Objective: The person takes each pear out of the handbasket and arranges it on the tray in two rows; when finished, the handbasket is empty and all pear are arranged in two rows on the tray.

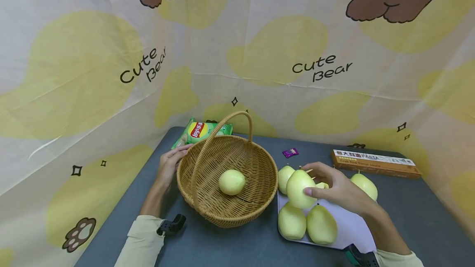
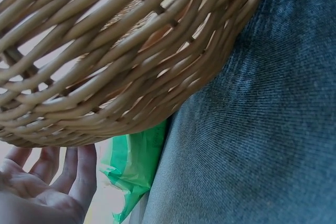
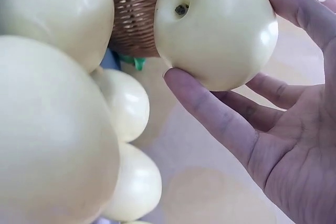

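Pale pear [image 1: 299, 188], centre-right of frame above the tray [image 1: 352, 230], is being held between thumb and curled fingers of the right hand [image 1: 339, 193], left hand [image 1: 170, 164] resting open-fingered against the basket [image 1: 259, 176] rim; lifting it clear of neighbouring pears seems advisable.

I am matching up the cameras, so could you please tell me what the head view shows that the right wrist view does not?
Only the head view shows the left hand touching the basket's rim, the pear in the basket, the pasta box and the chip bag. Only the right wrist view shows the held pear's blossom end. Both show the right hand gripping it, other pears and the basket.
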The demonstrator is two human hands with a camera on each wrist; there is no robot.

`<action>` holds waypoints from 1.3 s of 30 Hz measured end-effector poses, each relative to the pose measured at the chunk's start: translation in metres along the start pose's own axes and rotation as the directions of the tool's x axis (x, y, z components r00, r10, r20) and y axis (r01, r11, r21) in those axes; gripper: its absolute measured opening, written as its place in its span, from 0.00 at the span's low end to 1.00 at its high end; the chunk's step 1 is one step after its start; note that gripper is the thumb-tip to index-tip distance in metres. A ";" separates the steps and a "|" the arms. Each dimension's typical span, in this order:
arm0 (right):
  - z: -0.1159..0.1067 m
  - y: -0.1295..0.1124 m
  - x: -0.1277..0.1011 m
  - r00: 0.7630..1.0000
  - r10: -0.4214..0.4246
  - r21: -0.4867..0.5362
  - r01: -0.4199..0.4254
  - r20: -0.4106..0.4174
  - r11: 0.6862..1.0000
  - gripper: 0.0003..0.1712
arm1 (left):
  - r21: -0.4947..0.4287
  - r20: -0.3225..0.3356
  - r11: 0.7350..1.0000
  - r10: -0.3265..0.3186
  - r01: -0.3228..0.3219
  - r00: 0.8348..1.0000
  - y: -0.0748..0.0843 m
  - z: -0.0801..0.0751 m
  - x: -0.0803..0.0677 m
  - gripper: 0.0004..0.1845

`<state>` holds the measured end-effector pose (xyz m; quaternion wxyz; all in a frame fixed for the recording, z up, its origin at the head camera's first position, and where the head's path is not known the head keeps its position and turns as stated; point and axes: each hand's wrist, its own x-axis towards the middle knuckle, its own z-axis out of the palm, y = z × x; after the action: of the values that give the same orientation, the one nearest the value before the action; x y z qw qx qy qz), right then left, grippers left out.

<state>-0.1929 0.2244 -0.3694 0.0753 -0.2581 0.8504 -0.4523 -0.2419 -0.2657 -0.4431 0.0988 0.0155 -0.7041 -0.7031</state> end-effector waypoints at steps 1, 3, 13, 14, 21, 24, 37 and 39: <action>-0.001 0.002 -0.003 1.000 0.000 -0.004 0.000 -0.004 1.000 0.26 | 0.001 -0.002 1.000 -0.002 0.002 1.000 0.000 0.000 0.000 0.20; -0.003 0.005 -0.008 1.000 0.005 -0.008 -0.005 -0.011 1.000 0.25 | 0.005 -0.001 1.000 0.000 0.000 1.000 -0.001 0.000 0.001 0.21; -0.011 0.021 -0.034 0.993 0.120 0.119 -0.118 -0.012 0.986 0.28 | 0.006 0.010 1.000 0.005 -0.005 1.000 -0.002 -0.002 0.002 0.21; -0.012 0.023 -0.036 0.992 0.129 0.122 -0.126 -0.016 0.985 0.28 | 0.005 0.008 1.000 0.005 -0.005 1.000 -0.002 -0.002 0.002 0.21; -0.017 0.037 -0.055 0.982 0.175 0.152 -0.163 -0.070 0.975 0.28 | 0.016 0.004 1.000 0.006 -0.006 1.000 -0.002 -0.002 0.002 0.21; -0.020 0.043 -0.064 0.980 0.172 0.146 -0.156 -0.101 0.977 0.28 | 0.010 0.006 1.000 0.006 -0.006 1.000 -0.003 -0.002 0.002 0.21; -0.035 0.067 -0.092 0.966 0.195 0.157 -0.169 -0.169 0.973 0.26 | 0.022 0.007 1.000 0.007 -0.007 1.000 -0.004 -0.002 0.002 0.21; -0.037 0.070 -0.095 0.966 0.196 0.154 -0.171 -0.168 0.973 0.26 | 0.031 0.008 0.999 0.008 -0.009 1.000 -0.004 -0.002 0.002 0.21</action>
<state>-0.1515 0.3318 -0.4148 0.0566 -0.1299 0.8405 -0.5230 -0.2441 -0.2676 -0.4466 0.0989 0.0114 -0.7153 -0.6917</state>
